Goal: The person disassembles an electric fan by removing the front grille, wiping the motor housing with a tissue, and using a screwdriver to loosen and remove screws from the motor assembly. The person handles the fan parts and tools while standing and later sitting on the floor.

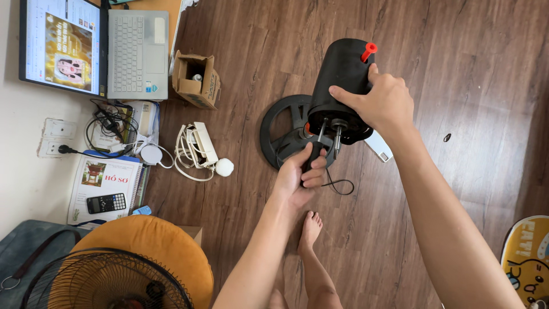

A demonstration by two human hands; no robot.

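Your right hand (384,103) clamps black motor (342,88) steady; left hand (300,174), at its 7 o'clock, fist-wraps screwdriver (315,150) aimed into underside, above round base (286,134).

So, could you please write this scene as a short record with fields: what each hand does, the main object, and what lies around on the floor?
left hand: grips the black handle of a screwdriver, tip pointed up into the motor housing
right hand: clasps the side of the black fan motor housing, steadying it
housing detail: red knob on top; shaft at the front
under it: round black fan base
floor: brown wood planks
left side: open laptop, small cardboard box, white power strip, calculator
bottom left: fan grille
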